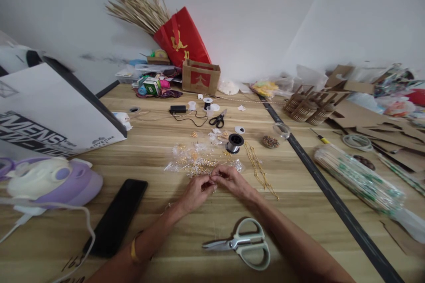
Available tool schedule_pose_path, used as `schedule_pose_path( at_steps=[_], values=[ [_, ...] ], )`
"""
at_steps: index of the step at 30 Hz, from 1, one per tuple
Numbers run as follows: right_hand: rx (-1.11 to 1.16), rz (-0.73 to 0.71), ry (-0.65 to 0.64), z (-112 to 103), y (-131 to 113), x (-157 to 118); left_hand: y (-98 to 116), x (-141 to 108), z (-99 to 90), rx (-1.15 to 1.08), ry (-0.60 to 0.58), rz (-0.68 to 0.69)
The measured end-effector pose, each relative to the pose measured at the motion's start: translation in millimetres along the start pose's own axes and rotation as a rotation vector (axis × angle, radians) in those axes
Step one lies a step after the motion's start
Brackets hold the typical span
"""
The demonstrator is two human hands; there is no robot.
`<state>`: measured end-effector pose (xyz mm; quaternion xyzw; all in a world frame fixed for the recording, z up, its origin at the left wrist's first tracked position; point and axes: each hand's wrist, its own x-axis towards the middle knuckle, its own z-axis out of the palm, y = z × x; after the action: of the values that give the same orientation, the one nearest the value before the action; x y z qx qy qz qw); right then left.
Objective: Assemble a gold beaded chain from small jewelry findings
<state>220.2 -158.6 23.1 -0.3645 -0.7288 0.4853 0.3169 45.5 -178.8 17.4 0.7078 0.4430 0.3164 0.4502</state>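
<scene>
My left hand [198,191] and my right hand [229,179] meet over the middle of the table, fingertips pinched together. Whatever lies between the fingers is too small to make out; a tiny bit of something shiny shows below the left fingers. Just beyond my hands spread small gold and silver beads [199,167] and clear plastic bags. A spool of thin wire [234,143] stands behind my right hand. To its right lies a gold chain [257,168]. Closer to me, between my forearms, rest pale-handled scissors [245,243].
A black phone [117,216] and a purple-white appliance [56,183] with a cable are at left, below a white box [49,110]. Black scissors [218,119] lie farther back. On the right are a plastic-wrapped bundle of sticks [358,179], small baskets [308,106] and cardboard [375,119].
</scene>
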Motion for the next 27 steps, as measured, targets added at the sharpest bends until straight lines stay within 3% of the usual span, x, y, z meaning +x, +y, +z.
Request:
schedule_pose_path(
  at_steps=[6,12,14,20,27],
  values=[
    [0.048,0.011,0.058,0.1,1.9,-0.1,1.5,0.9,-4.6,-0.226,-0.010,-0.045],
    [-0.060,-0.130,0.341,-2.0,0.0,0.5,-3.2,4.0,-7.0,-0.357,0.028,-0.144],
    [-0.142,-0.198,0.379,-2.8,-0.8,0.5,-5.1,5.2,-7.3,-0.394,0.055,-0.160],
    [-0.331,-0.332,0.193,-1.9,3.3,1.4,-5.4,6.1,-9.0,-0.411,0.080,-0.155],
    [-0.366,-0.287,0.126,-0.6,4.0,1.1,-6.1,6.2,-8.6,-0.410,0.084,-0.162]
  ],
)
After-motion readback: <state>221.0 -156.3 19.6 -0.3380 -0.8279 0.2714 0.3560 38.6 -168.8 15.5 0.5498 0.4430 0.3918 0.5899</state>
